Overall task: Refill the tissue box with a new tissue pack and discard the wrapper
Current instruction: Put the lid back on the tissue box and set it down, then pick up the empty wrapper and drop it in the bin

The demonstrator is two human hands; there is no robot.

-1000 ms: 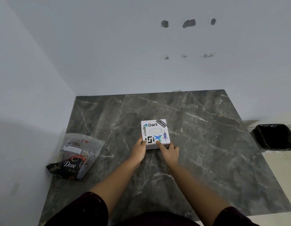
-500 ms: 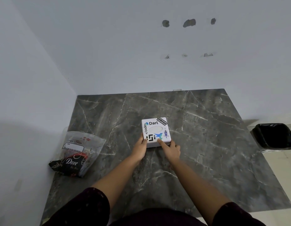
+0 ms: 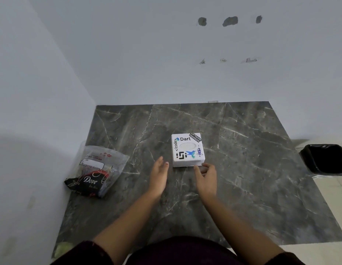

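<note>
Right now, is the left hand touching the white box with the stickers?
Apart. The head view shows the left hand open beside the white box, with a strip of dark marble table between its fingertips and the box's near corner.

White stickered tissue box (image 3: pixel 187 149) flat mid-counter — Dove wrapper (image 3: pixel 95 172) far left.

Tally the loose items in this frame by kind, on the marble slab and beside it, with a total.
Tissue box: 1
Tissue pack: 1
Bin: 1
Total: 3
</note>
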